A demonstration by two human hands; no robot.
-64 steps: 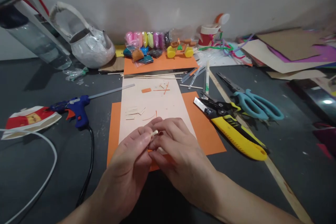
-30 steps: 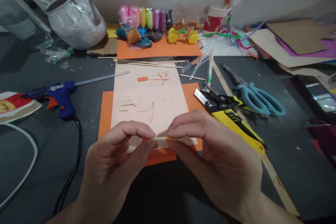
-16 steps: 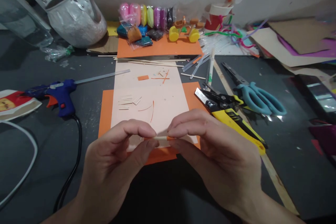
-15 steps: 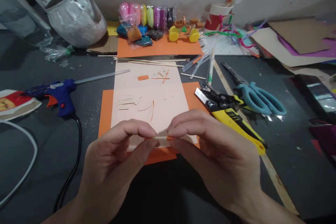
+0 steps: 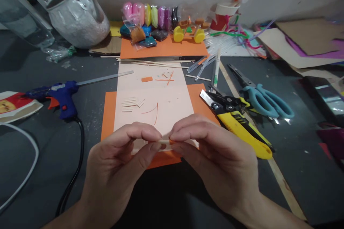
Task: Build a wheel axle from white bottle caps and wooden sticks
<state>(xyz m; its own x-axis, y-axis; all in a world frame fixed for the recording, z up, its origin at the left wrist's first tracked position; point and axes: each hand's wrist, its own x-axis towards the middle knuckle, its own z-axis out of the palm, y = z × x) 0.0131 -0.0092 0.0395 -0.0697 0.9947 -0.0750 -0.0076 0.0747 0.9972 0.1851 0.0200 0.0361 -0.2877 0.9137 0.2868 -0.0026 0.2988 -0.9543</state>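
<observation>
My left hand pinches the left end of a short thin wooden stick between thumb and fingertips. At its right end, the thumb and fingers of my right hand close on a small orange piece around or against the stick; most of it is hidden. Both hands hover over the near edge of a pale paper sheet. On that sheet lie several cut stick pieces, a small orange rectangle and thin orange strips.
Left, a blue hot glue gun lies with its glue stick pointing at the paper. Yellow-handled pliers and blue-handled scissors are on the right. Behind stand a metal kettle, clay packets and a paper cup.
My right hand has shifted slightly left, so the fingertips are closer together and less of the stick shows between them. My left hand has hardly moved.
</observation>
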